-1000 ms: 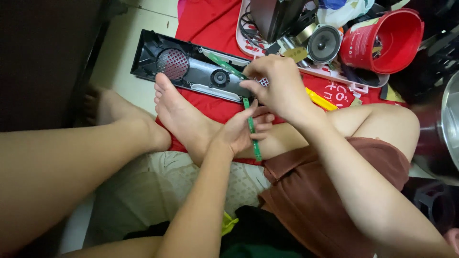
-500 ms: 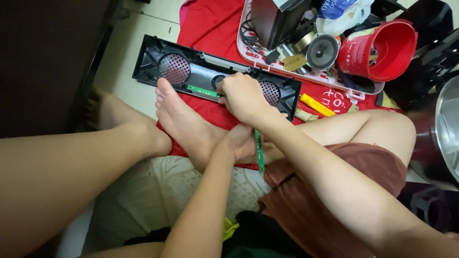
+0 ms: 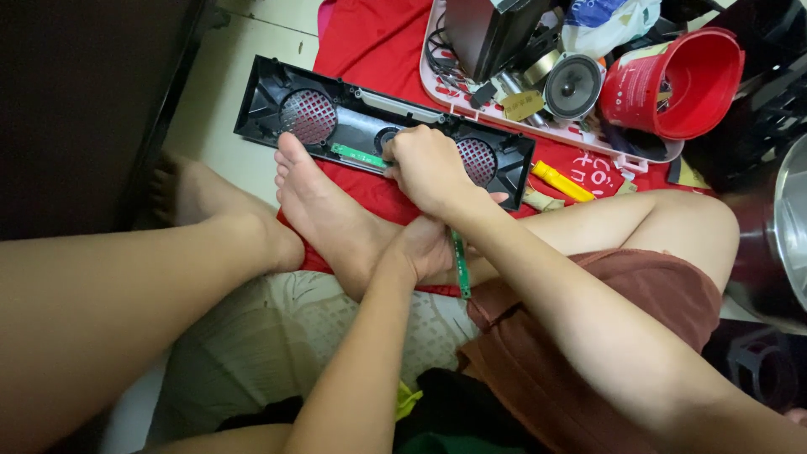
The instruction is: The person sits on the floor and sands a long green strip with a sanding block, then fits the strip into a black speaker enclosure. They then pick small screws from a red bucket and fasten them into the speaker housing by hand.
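Right grip (image 3: 429, 168) over green circuit strip (image 3: 357, 155)

A red cloth (image 3: 370, 38) covers the floor. On it lies a pink tray (image 3: 538, 126) holding a round loose speaker (image 3: 573, 85) and a dark box (image 3: 483, 34). Right of the tray stands a red bucket (image 3: 681, 84); below the tray lies a yellow tool (image 3: 561, 181).
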